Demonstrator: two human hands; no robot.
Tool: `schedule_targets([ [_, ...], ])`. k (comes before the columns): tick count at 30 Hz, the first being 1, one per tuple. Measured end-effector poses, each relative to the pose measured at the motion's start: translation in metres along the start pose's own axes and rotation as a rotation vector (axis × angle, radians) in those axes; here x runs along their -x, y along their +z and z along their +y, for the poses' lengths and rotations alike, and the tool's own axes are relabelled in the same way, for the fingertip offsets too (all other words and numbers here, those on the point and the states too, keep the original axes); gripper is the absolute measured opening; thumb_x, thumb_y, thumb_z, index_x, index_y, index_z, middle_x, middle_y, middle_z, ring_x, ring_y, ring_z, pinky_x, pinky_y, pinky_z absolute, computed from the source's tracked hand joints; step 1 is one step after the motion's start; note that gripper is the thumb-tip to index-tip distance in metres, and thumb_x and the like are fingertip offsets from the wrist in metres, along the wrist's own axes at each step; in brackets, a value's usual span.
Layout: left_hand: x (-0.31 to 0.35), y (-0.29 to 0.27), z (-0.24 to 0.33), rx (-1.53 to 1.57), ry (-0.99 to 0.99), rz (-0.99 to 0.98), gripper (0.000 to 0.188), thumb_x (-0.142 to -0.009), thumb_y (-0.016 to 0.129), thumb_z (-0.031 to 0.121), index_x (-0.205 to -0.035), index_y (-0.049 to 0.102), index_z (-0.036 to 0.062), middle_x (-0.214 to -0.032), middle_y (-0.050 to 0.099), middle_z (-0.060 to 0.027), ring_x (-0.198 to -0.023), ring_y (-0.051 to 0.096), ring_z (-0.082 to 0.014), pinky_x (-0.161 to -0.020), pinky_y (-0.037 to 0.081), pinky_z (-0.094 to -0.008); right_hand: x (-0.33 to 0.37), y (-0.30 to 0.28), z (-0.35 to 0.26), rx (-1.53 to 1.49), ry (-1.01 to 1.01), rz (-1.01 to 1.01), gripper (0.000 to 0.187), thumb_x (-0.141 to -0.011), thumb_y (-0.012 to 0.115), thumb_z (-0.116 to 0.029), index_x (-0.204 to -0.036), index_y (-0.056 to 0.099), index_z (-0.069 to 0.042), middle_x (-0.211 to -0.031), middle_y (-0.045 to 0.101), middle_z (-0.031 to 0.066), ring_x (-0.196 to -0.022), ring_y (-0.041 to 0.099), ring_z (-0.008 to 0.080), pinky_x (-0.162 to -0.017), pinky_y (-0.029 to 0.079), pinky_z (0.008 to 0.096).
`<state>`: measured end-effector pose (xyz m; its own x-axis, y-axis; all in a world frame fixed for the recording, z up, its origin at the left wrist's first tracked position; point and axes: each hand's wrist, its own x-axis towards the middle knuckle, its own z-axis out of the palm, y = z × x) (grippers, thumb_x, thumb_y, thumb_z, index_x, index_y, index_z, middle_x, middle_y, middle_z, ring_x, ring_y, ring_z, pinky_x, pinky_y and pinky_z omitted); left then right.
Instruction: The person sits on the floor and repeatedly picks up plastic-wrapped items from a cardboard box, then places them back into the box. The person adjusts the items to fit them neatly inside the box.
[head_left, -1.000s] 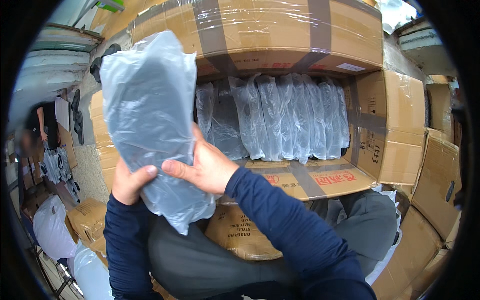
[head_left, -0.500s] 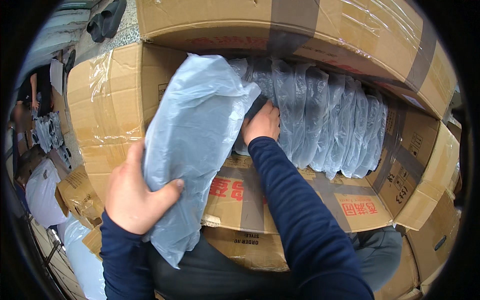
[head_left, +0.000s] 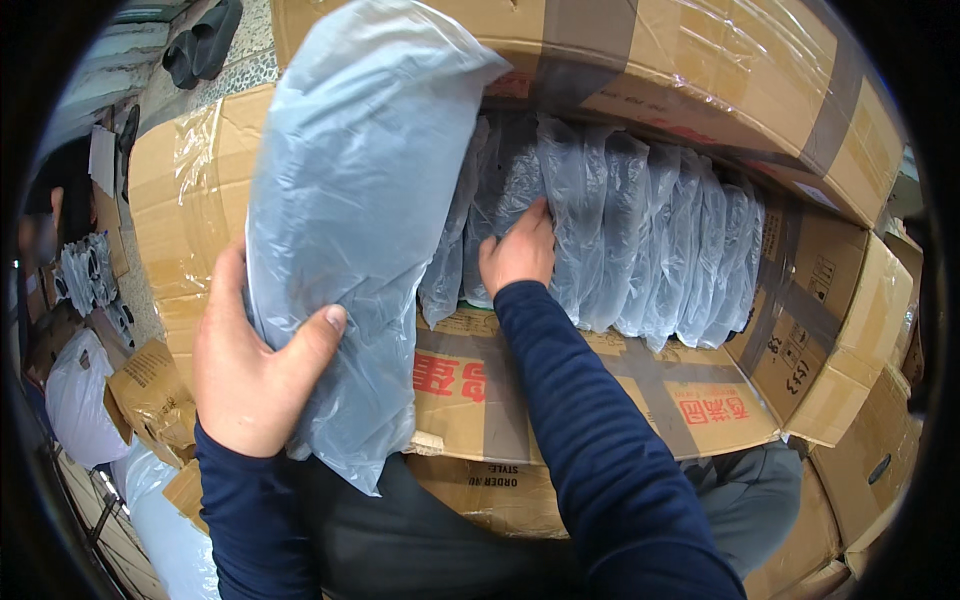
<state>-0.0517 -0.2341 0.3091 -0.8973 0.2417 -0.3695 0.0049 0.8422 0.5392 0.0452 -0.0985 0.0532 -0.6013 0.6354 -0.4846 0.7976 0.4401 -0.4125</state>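
Note:
My left hand (head_left: 262, 365) is closed around the lower left part of a long, clouded plastic bag (head_left: 360, 170). The bag is upright and slightly tilted, and what it contains is hard to make out. My right hand (head_left: 520, 248) reaches into an open cardboard box (head_left: 470, 335). Its thumb stands apart from the fingers, which rest against a dark, plastic-wrapped package (head_left: 510, 180). To its right, similar bagged packages (head_left: 625, 235) stand in a tight row. Left of it, another bagged package (head_left: 452, 245) is partly hidden behind the bag I hold.
Raised box flaps stand at the far side (head_left: 700, 70) and left (head_left: 190, 200). Dark slippers (head_left: 203, 45) lie on the floor at the far left. Beyond the left flap are a person's arm (head_left: 57, 205), bagged goods (head_left: 88, 272) and a small carton (head_left: 150, 395).
My left hand has lifted the bag up and slightly left, uncovering more of the row. The dark thing seen at my right hand's fingertips no longer shows there; that hand stays in the box.

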Motion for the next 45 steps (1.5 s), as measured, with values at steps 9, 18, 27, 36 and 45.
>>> schedule_targets([
  [9, -0.005, -0.002, -0.001, 0.075, -0.052, -0.029, 0.067, -0.071, 0.075, 0.018, -0.128, 0.049, -0.0055, -0.107, 0.068, -0.0196, -0.100, 0.066, -0.0269, -0.090, 0.049, -0.0366, -0.019, 0.008, 0.007, 0.027, 0.131, -0.311, 0.077, -0.080, 0.073, -0.032, -0.138, 0.040, 0.005, -0.135, 0.047, 0.0288, -0.126, 0.049, 0.0391, -0.107, 0.042, 0.0443],
  [18, -0.006, -0.003, -0.003, 0.150, -0.058, -0.046, 0.070, -0.071, 0.076, 0.018, -0.130, 0.048, -0.0058, -0.110, 0.067, -0.0199, -0.102, 0.065, -0.0264, -0.091, 0.049, -0.0366, -0.026, 0.037, 0.032, 0.050, 0.107, -0.456, 0.105, -0.069, 0.081, -0.043, -0.143, 0.030, 0.012, -0.139, 0.045, 0.0334, -0.131, 0.046, 0.0416, -0.111, 0.037, 0.0398],
  [27, -0.004, -0.002, -0.002, 0.161, -0.099, -0.048, 0.072, -0.073, 0.074, 0.017, -0.133, 0.045, -0.0077, -0.115, 0.063, -0.0168, -0.105, 0.061, -0.0226, -0.094, 0.047, -0.0341, -0.024, 0.009, 0.016, -0.266, 0.130, -0.414, 0.092, -0.069, 0.080, -0.038, -0.133, 0.041, 0.014, -0.134, 0.050, 0.0346, -0.127, 0.052, 0.0393, -0.109, 0.041, 0.0377],
  [36, -0.006, 0.005, 0.003, 0.130, -0.059, -0.072, 0.070, -0.074, 0.075, 0.017, -0.133, 0.046, -0.0074, -0.115, 0.064, -0.0166, -0.104, 0.062, -0.0222, -0.094, 0.047, -0.0340, 0.026, 0.025, -0.020, -0.213, -0.298, -0.211, 0.074, -0.086, 0.069, -0.038, -0.137, 0.042, 0.008, -0.123, 0.056, 0.0294, -0.121, 0.051, 0.0412, -0.103, 0.043, 0.0433],
  [45, -0.012, 0.051, 0.019, -0.481, 0.061, -0.368, 0.085, -0.069, 0.074, 0.039, -0.130, 0.047, -0.0118, -0.105, 0.065, -0.0333, -0.106, 0.066, -0.0390, -0.090, 0.051, -0.0415, -0.032, -0.050, 0.048, 1.119, -0.911, -0.342, 0.065, -0.098, 0.037, -0.057, -0.150, 0.040, -0.019, -0.159, 0.031, 0.0053, -0.150, 0.016, 0.0297, -0.113, 0.001, 0.0705],
])
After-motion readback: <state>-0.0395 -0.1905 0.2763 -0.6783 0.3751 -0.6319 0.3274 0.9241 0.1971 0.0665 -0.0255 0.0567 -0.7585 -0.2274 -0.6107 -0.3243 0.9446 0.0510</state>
